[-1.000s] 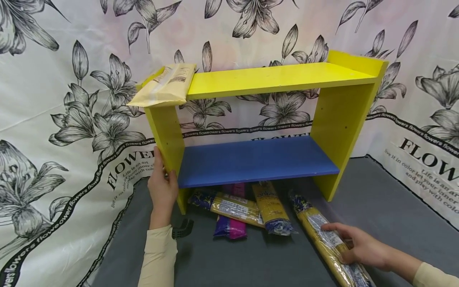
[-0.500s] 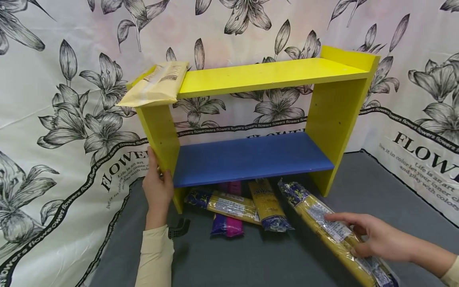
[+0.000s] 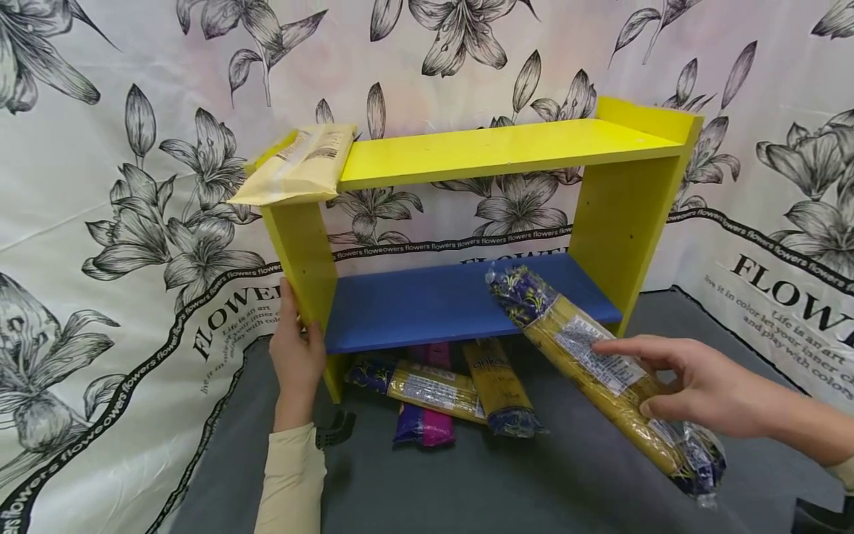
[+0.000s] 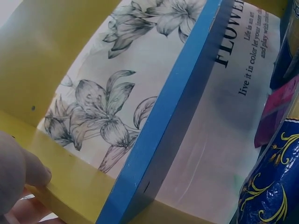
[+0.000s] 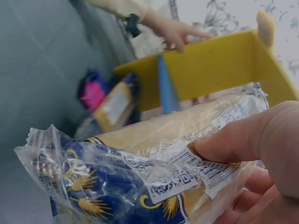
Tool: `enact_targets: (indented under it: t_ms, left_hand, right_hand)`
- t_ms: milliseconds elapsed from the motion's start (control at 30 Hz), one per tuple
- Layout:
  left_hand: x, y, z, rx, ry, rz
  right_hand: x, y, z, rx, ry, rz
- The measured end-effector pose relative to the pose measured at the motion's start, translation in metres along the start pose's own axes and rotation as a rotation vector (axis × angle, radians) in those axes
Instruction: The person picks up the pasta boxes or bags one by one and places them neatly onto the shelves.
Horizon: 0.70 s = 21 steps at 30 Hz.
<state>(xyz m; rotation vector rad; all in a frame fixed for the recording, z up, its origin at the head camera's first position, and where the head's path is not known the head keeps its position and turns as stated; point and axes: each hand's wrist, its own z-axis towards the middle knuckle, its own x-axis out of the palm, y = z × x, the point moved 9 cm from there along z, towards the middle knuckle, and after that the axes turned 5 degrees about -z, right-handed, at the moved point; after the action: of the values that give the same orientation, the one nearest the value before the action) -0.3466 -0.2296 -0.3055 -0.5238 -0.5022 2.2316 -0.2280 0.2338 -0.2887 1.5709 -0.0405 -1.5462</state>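
Observation:
My right hand holds a clear-and-blue packet of spaghetti between thumb and fingers. The packet is tilted, its far end in front of the blue board of a small yellow shelf unit. In the right wrist view the thumb presses on the packet's barcode label. My left hand grips the front edge of the unit's left side panel. The left wrist view shows the thumb on the panel's inner face.
A beige packet lies on the top left of the unit, overhanging the edge. Beneath the blue board lie two more pasta packets and a pink-and-blue packet on the grey surface. Flower-printed cloth hangs behind.
My right hand has raised the spaghetti packet off the grey surface and forward, its far end now up at the blue board. The left hand stays on the side panel.

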Motion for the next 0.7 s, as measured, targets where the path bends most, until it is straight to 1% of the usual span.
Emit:
enact_targets:
  t_ms: [100, 167, 267, 400, 433, 567, 633, 667, 700]
  left_hand:
    - [0.001, 0.000, 0.000, 0.001, 0.000, -0.010]
    - [0.001, 0.000, 0.000, 0.001, 0.000, -0.010]
    - [0.000, -0.001, 0.001, 0.006, -0.001, -0.007]
    - [-0.001, -0.001, 0.002, 0.007, -0.001, 0.000]
    - [-0.001, -0.001, 0.002, 0.003, 0.000, 0.004]
    - [0.000, 0.001, 0.001, -0.015, 0.010, 0.008]
    - [0.001, 0.002, 0.000, -0.018, 0.012, 0.009]
    - [0.001, 0.002, 0.000, -0.018, 0.012, 0.008]
    - [0.000, 0.002, 0.000, -0.017, 0.010, 0.008]
  right_hand:
    - [-0.017, 0.013, 0.006, 0.010, -0.062, -0.083]
    - [-0.028, 0.022, 0.010, 0.003, -0.104, -0.126]
    - [-0.044, 0.032, 0.016, 0.022, -0.154, -0.176]
    - [-0.065, 0.048, 0.027, 0.025, -0.208, -0.185]
    - [-0.070, 0.051, 0.030, 0.041, -0.219, -0.191]
    - [-0.091, 0.063, 0.044, 0.036, -0.261, -0.147]
    - [-0.102, 0.067, 0.053, 0.076, -0.265, -0.124]
    - [-0.107, 0.070, 0.058, 0.079, -0.266, -0.107]
    - [-0.113, 0.072, 0.063, 0.099, -0.268, -0.108]
